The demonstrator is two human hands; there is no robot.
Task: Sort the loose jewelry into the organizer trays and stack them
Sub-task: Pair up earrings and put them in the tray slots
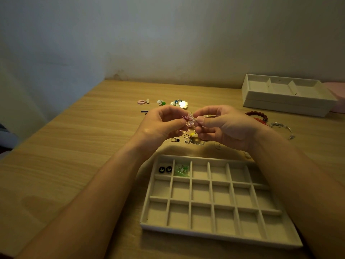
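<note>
Head view: a small pink jewelry piece (189, 120) is pinched between the fingertips of the left hand (164, 125) and the right hand (225, 127), in the air just beyond the grid tray (205, 233). Only two of that tray's cells are filled, both at the left end of its far row: black studs (165, 169) in the corner and green earrings (182, 171) beside them. By my judgement most sorting remains. Loose pieces (186, 139) lie beyond the tray, and a red bead bracelet (258, 115) and the other trays (285, 102) sit past its far right corner, with stacking not yet done.

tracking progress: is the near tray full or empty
Mostly empty: the tray holds only black studs and green earrings, in two far-row compartments.
</note>
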